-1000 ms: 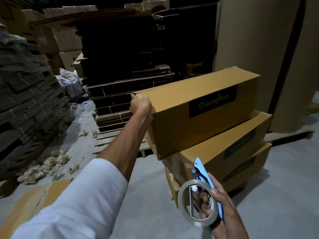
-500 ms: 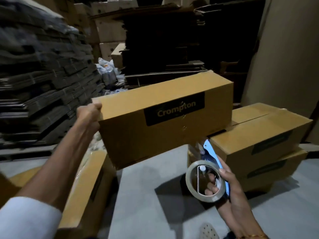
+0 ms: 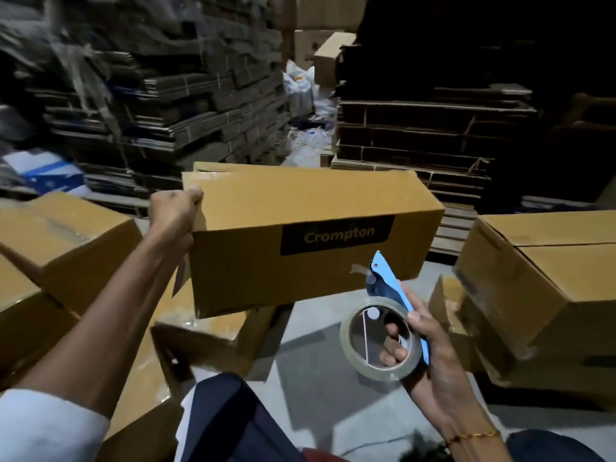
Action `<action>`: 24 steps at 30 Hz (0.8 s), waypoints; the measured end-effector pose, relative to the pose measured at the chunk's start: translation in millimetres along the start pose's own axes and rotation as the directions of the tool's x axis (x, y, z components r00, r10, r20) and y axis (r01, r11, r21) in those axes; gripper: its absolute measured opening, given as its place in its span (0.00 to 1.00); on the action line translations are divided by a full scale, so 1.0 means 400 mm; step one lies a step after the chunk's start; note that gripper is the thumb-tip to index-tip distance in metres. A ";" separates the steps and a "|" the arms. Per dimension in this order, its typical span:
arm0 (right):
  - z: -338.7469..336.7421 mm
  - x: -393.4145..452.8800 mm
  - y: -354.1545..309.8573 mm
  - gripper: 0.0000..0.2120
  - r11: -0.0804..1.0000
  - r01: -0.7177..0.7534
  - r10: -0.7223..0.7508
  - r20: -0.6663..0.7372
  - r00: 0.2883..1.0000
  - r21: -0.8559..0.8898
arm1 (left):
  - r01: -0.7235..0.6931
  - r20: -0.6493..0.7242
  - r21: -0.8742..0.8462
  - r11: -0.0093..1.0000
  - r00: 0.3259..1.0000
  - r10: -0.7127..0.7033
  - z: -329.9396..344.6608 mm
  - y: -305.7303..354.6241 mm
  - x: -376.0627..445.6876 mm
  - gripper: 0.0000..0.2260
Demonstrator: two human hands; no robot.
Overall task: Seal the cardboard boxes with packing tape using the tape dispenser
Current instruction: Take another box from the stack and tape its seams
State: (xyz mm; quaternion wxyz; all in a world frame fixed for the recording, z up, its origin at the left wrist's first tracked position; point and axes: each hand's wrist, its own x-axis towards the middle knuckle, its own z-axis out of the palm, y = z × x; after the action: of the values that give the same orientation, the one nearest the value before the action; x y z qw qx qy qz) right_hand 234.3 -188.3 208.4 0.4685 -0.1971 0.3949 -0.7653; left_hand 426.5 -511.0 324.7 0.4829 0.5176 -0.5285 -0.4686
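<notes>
My left hand [image 3: 173, 208] grips the left end of a long brown cardboard box [image 3: 300, 208] marked "Crompton" and holds it in the air in front of me. My right hand [image 3: 430, 358] holds a blue tape dispenser [image 3: 393, 288] with a roll of clear tape [image 3: 380, 341]; fingers pass through the roll's core. The dispenser sits below and just in front of the box's right half, apart from it. A short tape tail sticks out at the dispenser's head.
More brown boxes lie on the grey floor: a stack at the right [image 3: 540, 288], others at the left [image 3: 63, 238] and one under the held box [image 3: 206, 338]. Tall piles of flattened cardboard [image 3: 166, 95] stand behind. My dark trouser leg [image 3: 233, 421] shows at the bottom.
The view and my left hand with the held box have swung to the left, away from the stack it came from. The stack now lies at the right. My right hand keeps the dispenser.
</notes>
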 end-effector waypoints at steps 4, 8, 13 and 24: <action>-0.001 0.026 0.029 0.40 0.997 -0.053 0.054 0.016 0.998 -0.047 | -0.008 0.042 0.096 0.995 0.999 0.004 0.019 -0.131 0.001 0.12; -0.047 0.047 0.063 0.40 0.993 -0.114 0.114 -0.008 0.993 -0.032 | -0.004 0.163 0.209 0.978 0.986 -0.031 0.044 -0.274 0.015 0.17; -0.121 0.078 0.103 0.36 0.982 -0.169 0.161 -0.093 0.983 -0.079 | -0.099 0.360 0.346 0.933 0.932 -0.034 0.116 -0.437 0.026 0.19; -0.299 0.188 0.156 0.26 0.938 -0.293 0.246 -0.236 0.940 -0.188 | -0.181 0.671 0.538 0.824 0.684 -0.288 0.285 -0.730 0.083 0.11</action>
State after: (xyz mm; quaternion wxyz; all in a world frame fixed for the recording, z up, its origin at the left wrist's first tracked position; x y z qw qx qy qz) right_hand 152.7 -219.2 81.0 0.5005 -0.1101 0.5475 -0.6615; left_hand 340.7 -552.1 24.1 0.0426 0.4227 -0.7731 -0.4710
